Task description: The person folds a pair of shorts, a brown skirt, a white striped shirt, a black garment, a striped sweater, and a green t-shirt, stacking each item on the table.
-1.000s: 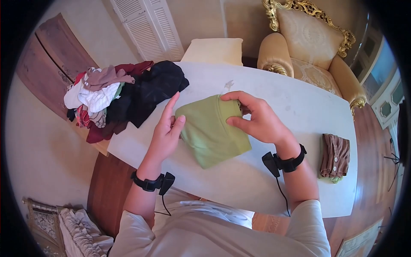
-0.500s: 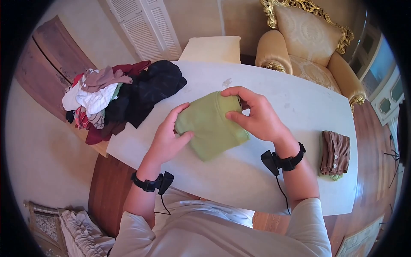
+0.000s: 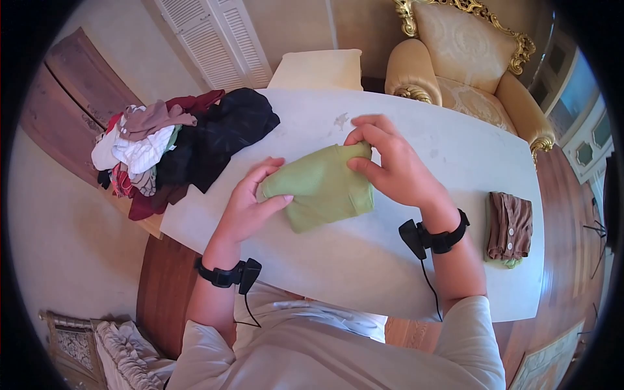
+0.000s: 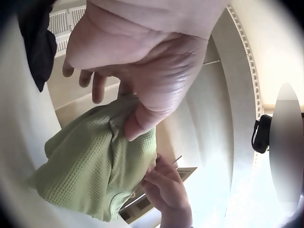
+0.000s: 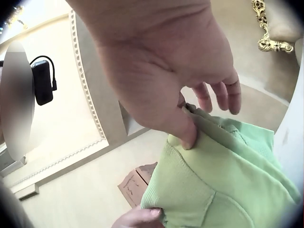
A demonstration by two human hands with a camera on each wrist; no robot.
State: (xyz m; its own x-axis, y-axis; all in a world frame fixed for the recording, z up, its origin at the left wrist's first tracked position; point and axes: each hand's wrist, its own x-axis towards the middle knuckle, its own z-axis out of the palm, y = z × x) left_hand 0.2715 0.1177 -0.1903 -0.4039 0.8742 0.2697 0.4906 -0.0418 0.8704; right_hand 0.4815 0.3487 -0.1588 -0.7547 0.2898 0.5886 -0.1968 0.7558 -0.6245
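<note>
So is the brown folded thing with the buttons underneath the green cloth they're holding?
No, the brown folded garment lies off on the table's right side, apart from the green cloth.

Left hand (image 3: 250,205), straight-fingered earlier, now grips the soft light-green folded cloth (image 3: 322,185); right hand's (image 3: 406,169) thumb and forefinger sit closer together.

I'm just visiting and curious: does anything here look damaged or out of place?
The pale tabletop has a greyish blotch near its far edge, perhaps stain or wear. The clothes heap looks jumbled, but nothing seems spilled.
</note>
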